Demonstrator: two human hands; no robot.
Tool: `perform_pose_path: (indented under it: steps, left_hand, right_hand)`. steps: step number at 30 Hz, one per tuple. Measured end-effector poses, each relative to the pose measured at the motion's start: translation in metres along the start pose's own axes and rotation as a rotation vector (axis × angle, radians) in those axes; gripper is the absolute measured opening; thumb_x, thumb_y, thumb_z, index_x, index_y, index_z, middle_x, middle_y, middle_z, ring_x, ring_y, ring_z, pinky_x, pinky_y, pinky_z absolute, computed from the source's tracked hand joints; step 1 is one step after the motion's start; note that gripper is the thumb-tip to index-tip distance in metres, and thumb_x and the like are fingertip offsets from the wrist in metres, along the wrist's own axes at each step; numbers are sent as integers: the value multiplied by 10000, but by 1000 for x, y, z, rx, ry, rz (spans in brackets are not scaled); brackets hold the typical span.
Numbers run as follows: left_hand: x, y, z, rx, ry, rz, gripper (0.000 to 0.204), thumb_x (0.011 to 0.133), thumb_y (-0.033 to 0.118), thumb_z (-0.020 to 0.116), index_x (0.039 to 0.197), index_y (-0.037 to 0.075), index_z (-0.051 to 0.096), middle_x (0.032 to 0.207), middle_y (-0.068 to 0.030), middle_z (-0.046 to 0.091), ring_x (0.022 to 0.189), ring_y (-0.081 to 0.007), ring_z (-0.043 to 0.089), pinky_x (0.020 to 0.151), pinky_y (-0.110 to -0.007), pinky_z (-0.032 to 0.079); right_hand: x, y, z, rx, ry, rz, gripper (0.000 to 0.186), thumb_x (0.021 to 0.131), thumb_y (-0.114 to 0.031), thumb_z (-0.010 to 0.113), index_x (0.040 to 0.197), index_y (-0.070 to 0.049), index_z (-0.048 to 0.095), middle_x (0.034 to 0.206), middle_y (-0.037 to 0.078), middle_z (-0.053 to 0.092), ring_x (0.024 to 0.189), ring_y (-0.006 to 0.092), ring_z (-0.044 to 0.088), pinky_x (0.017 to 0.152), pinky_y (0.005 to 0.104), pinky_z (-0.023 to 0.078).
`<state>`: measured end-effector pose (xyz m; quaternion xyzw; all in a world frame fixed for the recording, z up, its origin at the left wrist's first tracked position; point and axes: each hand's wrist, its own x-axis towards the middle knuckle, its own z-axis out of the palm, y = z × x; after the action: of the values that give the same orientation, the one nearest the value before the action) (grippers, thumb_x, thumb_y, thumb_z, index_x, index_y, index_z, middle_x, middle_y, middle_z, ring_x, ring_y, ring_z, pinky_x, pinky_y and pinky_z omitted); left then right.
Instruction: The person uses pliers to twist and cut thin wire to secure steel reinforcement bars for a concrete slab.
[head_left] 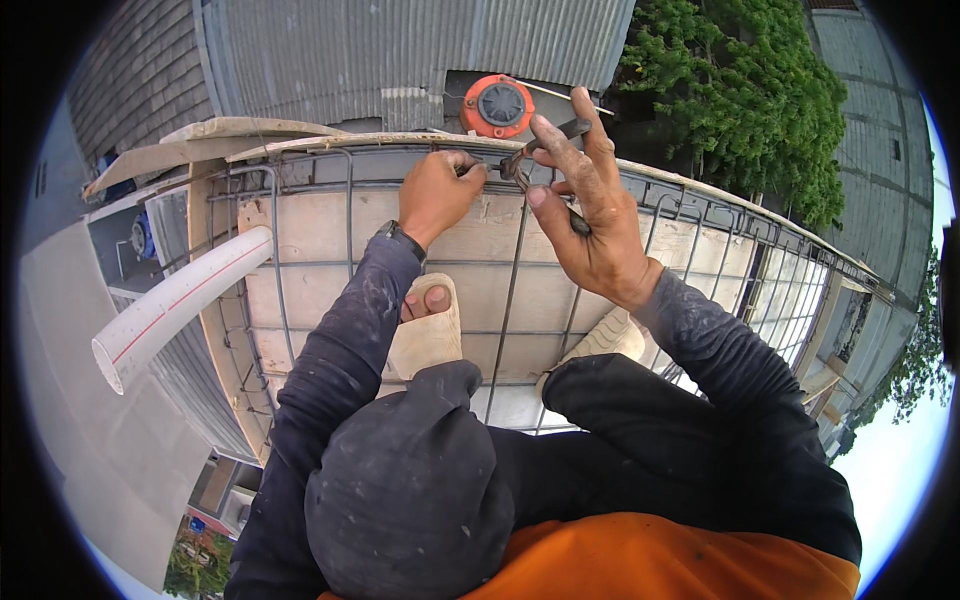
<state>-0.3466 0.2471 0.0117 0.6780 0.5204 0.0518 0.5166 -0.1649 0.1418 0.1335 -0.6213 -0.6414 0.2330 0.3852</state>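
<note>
My left hand (440,195), with a dark watch on the wrist, is closed in a pinch on a thin dark wire beside the far edge of the steel bar grid. Its far end meets the jaws of a pair of pincers (512,168). My right hand (598,215) holds these pincers, one handle by the thumb and palm, the other among the fingers, two of which stick up. Below both hands runs the grid of steel bars (514,268) over pale wooden boards (480,225). Part of the wire is hidden by my left fingers.
My sandalled feet (428,325) stand on the boards within the grid. A white plastic pipe (180,305) with a red line juts out at the left. Beyond the plank edge (290,145) are an orange round container (497,106), corrugated roofing (410,50) and a leafy tree (740,100).
</note>
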Motion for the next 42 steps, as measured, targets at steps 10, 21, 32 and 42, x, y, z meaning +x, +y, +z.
perform_pose_path:
  steps: [10,21,32,42]
  left_hand:
    - [-2,2,-3,32,22,-4,328,911,386,699,992,101,841,854,-135,794,852,-359,767,789,-444,578]
    - [0,-3,6,-2,39,33,316,917,363,684,1013,103,836,865,-142,790,848,-370,761,785,-454,577]
    - [-36,-12,-29,-261,-7,-71,284,977,267,685,1057,10,775,867,-102,780,750,-159,757,629,-342,564]
    - [-20,-18,-40,210,283,498,294,982,301,727,1163,75,775,1033,-153,795,873,-352,767,767,-390,596]
  right_hand:
    - [-10,-11,-47,-49,-359,510,529,1085,-456,609,1333,5,690,852,173,741,750,214,740,647,401,595]
    - [-64,-30,-18,643,52,854,598,1123,-479,534,1403,40,631,1154,178,734,1087,234,724,830,355,637]
    - [-59,-78,-87,427,-302,726,547,1131,-427,533,1383,38,669,1093,194,795,1009,234,760,796,372,593]
    - [-141,-42,-14,157,-923,279,582,1050,-465,643,1436,-29,643,1061,209,757,1009,392,728,894,473,590]
